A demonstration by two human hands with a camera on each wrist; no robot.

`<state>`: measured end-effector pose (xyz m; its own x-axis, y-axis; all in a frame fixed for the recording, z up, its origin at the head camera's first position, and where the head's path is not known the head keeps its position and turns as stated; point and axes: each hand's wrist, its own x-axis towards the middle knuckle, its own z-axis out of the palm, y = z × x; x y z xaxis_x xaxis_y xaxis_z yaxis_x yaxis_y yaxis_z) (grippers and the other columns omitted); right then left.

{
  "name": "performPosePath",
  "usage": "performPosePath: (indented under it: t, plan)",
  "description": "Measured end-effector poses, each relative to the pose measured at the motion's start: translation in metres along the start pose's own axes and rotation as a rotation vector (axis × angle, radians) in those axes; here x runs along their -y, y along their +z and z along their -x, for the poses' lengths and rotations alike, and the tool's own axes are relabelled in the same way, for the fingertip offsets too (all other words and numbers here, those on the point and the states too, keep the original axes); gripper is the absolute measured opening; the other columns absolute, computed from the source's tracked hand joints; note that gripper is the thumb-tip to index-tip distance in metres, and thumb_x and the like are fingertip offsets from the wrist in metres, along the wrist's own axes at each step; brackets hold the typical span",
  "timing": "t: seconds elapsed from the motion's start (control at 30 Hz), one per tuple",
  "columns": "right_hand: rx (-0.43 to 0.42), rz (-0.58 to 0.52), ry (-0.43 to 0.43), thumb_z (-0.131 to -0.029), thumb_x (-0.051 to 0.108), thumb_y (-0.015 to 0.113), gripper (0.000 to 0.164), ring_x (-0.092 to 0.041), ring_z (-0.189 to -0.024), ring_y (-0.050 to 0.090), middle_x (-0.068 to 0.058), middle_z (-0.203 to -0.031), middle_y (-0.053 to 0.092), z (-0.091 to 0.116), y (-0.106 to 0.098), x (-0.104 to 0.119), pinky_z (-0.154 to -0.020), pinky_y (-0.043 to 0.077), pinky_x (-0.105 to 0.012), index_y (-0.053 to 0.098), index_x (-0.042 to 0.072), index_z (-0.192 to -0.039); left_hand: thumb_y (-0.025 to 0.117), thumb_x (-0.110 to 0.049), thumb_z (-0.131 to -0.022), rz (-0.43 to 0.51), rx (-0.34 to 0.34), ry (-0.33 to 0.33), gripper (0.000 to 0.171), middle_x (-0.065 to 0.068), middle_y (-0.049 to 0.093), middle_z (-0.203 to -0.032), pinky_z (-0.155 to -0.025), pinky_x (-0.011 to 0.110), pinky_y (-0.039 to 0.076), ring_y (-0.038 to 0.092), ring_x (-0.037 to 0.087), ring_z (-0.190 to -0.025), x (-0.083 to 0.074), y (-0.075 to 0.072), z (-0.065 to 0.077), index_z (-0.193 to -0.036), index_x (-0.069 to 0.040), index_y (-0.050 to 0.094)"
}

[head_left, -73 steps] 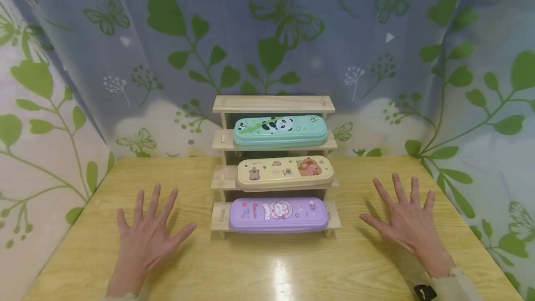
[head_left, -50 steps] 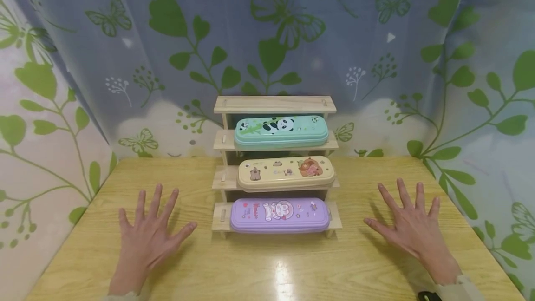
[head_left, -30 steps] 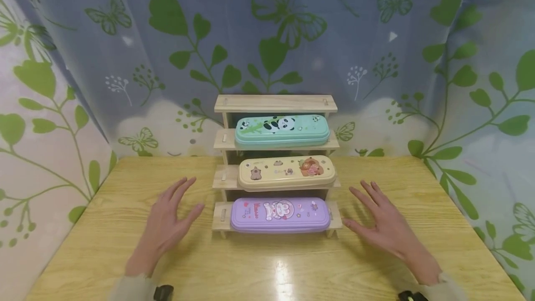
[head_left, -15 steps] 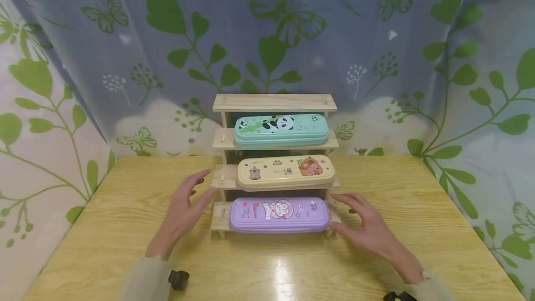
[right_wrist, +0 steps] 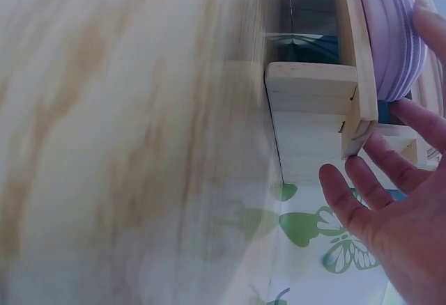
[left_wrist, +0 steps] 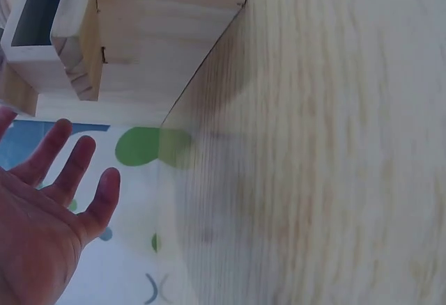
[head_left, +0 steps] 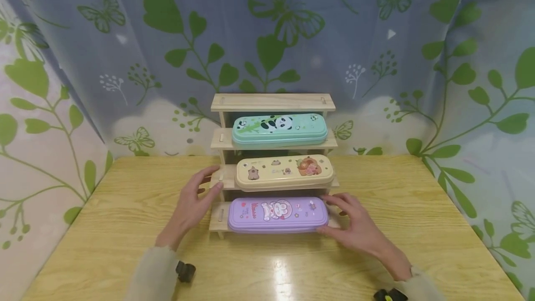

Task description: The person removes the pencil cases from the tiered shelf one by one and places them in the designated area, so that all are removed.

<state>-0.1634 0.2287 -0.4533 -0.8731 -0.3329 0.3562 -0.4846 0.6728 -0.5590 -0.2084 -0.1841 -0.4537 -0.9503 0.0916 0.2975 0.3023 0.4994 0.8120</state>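
Note:
A stepped wooden rack [head_left: 271, 101] stands mid-table, bearing three oblong pencil cases: mint with pandas [head_left: 255, 136], cream with animals [head_left: 267, 179] and purple with a rabbit [head_left: 246, 221] on the lowest shelf. My left hand [head_left: 190, 210] has thumb and forefinger around the left end of the cream case's shelf; its other fingers [left_wrist: 73, 169] spread beside the rack. My right hand [head_left: 361, 229] pinches the purple case's right end, thumb in front, forefinger behind. In the right wrist view its other fingers [right_wrist: 369, 183] extend past the shelf end.
The wood-grain table [head_left: 138, 180] carries the rack. A leaf-and-butterfly curtain [head_left: 359, 13] hangs close behind and on both sides. The rack's top shelf holds nothing. Black straps [head_left: 185, 271] show at both wrists.
Both hands have come inward from lying spread at the sides. The left has reached the shelf end, the right the purple pencil case. The rack and cases keep their places.

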Motion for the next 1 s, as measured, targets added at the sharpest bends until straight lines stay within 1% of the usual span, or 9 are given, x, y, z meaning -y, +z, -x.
performPosePath:
  t: [0.17,0.27,0.33,0.47,0.6,0.7,0.87,0.93,1.0]
  plan:
    - [0.026,0.006,0.025,-0.072,0.042,0.092,0.074,-0.022,-0.112,0.055,-0.005,-0.123,0.062,-0.002,0.001,0.002,-0.087,0.053,-0.038,0.064,0.018,-0.137,0.059,-0.033,-0.104,0.091,0.006,-0.033,0.048,0.013,0.051,-0.153,-0.104,0.058,0.048,0.054,0.039,-0.133,0.0,0.005,-0.003,-0.149,-0.023,0.048]
    - [0.029,0.001,0.025,-0.07,0.043,0.093,0.076,-0.021,-0.111,0.053,-0.005,-0.123,0.061,-0.003,0.002,0.003,-0.086,0.05,-0.035,0.064,0.018,-0.136,0.059,-0.028,-0.105,0.164,0.0,-0.055,0.045,0.017,0.053,-0.149,-0.099,0.05,0.054,0.059,0.038,-0.126,0.0,0.008,-0.003,-0.148,-0.023,0.048]
    - [0.031,-0.015,0.025,-0.069,0.043,0.093,0.076,-0.02,-0.112,0.052,-0.004,-0.123,0.061,-0.004,0.003,0.003,-0.087,0.049,-0.035,0.064,0.019,-0.135,0.058,-0.024,-0.105,0.21,-0.005,-0.068,0.044,0.018,0.054,-0.147,-0.094,0.042,0.057,0.063,0.036,-0.12,0.0,0.01,-0.003,-0.147,-0.022,0.047]
    - [0.042,-0.045,0.022,-0.066,0.043,0.095,0.074,-0.02,-0.113,0.051,-0.002,-0.123,0.062,-0.005,0.003,0.003,-0.088,0.049,-0.036,0.065,0.019,-0.129,0.056,-0.019,-0.105,0.285,-0.009,-0.087,0.042,0.02,0.057,-0.141,-0.084,0.03,0.059,0.066,0.029,-0.108,0.0,0.012,-0.003,-0.147,-0.021,0.047]
    - [0.055,-0.076,0.016,-0.063,0.04,0.097,0.075,-0.02,-0.113,0.052,-0.002,-0.123,0.063,-0.003,0.001,0.001,-0.088,0.051,-0.035,0.063,0.016,-0.125,0.055,-0.018,-0.105,0.308,-0.01,-0.092,0.042,0.02,0.058,-0.139,-0.081,0.028,0.059,0.066,0.021,-0.103,0.0,0.013,-0.003,-0.147,-0.02,0.047]
    - [0.058,-0.127,0.021,-0.063,0.034,0.098,0.076,-0.016,-0.113,0.054,-0.003,-0.124,0.063,0.0,-0.002,-0.001,-0.088,0.053,-0.035,0.061,0.014,-0.126,0.055,-0.019,-0.105,0.319,-0.009,-0.095,0.042,0.02,0.057,-0.139,-0.081,0.029,0.059,0.066,0.018,-0.102,-0.001,0.013,-0.003,-0.147,-0.02,0.047]
    - [0.076,-0.244,0.071,-0.067,0.026,0.097,0.073,-0.004,-0.111,0.056,-0.005,-0.125,0.063,0.005,-0.01,-0.006,-0.087,0.056,-0.032,0.058,0.011,-0.127,0.056,-0.022,-0.106,0.317,-0.006,-0.109,0.042,0.019,0.056,-0.139,-0.08,0.03,0.059,0.065,0.021,-0.104,-0.001,0.013,-0.004,-0.147,-0.021,0.048]
    - [0.085,-0.299,0.089,-0.069,0.021,0.096,0.071,-0.003,-0.11,0.057,-0.008,-0.125,0.063,0.007,-0.014,-0.009,-0.086,0.056,-0.03,0.057,0.009,-0.128,0.057,-0.024,-0.105,0.31,-0.002,-0.118,0.042,0.018,0.056,-0.14,-0.08,0.031,0.059,0.065,0.024,-0.104,-0.002,0.014,-0.005,-0.146,-0.022,0.048]
    - [0.089,-0.362,0.108,-0.071,0.015,0.094,0.07,-0.004,-0.109,0.059,-0.01,-0.125,0.062,0.008,-0.018,-0.012,-0.086,0.057,-0.028,0.056,0.008,-0.129,0.057,-0.025,-0.105,0.299,0.006,-0.129,0.042,0.018,0.055,-0.141,-0.08,0.032,0.059,0.064,0.027,-0.105,-0.003,0.014,-0.006,-0.146,-0.023,0.048]
